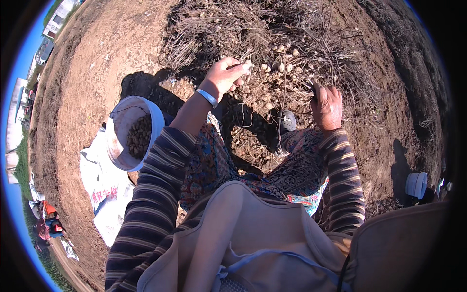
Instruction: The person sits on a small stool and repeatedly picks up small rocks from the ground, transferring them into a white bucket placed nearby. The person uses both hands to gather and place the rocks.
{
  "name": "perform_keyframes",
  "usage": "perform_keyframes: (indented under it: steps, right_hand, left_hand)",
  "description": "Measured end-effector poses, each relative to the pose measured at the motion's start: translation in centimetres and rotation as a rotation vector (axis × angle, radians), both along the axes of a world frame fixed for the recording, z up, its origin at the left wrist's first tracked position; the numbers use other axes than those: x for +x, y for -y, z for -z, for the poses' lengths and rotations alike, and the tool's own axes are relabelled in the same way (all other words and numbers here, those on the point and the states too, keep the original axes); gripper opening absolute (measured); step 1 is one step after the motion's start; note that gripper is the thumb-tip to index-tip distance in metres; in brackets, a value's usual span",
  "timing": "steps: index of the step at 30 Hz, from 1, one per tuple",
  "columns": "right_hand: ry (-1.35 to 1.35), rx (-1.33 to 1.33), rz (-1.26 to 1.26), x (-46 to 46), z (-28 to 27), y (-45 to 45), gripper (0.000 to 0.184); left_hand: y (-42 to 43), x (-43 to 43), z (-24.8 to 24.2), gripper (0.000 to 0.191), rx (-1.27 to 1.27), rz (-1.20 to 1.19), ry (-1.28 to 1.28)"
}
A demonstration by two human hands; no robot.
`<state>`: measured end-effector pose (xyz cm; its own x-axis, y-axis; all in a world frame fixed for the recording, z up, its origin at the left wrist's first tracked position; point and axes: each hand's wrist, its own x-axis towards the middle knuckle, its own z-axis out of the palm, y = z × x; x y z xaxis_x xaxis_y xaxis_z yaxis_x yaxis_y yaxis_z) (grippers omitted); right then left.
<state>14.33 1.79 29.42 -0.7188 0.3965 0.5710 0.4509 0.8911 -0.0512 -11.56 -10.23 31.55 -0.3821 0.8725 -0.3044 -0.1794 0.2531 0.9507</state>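
Observation:
My left hand (pixel 228 75) is over the near edge of a heap of dry plant stalks (pixel 233 33), its thumb and fingers closed on a small pale piece, seemingly a dry seed pod or husk. To the right, my right hand (pixel 327 106) holds a small dark tool, perhaps a pair of pruning shears (pixel 313 90), mostly hidden by the fingers. Several round, pale dry seed heads (pixel 281 67) lie among the stalks between my hands. At my left forearm stands a white plastic bucket (pixel 156 120) with many small brownish pods or bulbs (pixel 139 137) inside.
A white woven sack (pixel 105 189) lies beside the bucket. Another white bucket (pixel 416 184) stands far right on the bare soil. My shoe (pixel 289 120) is just below the heap. People (pixel 53 228) are at the far left, near the field's edge.

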Motion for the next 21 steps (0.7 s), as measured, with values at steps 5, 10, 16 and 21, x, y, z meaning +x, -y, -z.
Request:
perform_keyframes:
  steps: [5,10,16,21]
  right_hand:
    - [0.061,-0.03,-0.046,0.0,0.2,0.5,0.046]
    - [0.107,-0.027,-0.079,-0.2,0.2,0.7,0.046]
    - [0.15,-0.034,-0.088,-0.1,0.7,0.2,0.045]
    - [0.144,-0.075,-0.125,-0.8,0.5,0.5,0.043]
  left_hand:
    - [-0.6,-0.8,1.5,0.018,-0.106,0.138,0.343]
    - [-0.8,-0.1,4.0,0.027,-0.01,0.303,0.403]
    - [-0.9,1.4,3.5,0.043,-0.175,0.29,0.308]
    - [-1.3,1.1,5.2,0.049,-0.076,0.326,0.231]
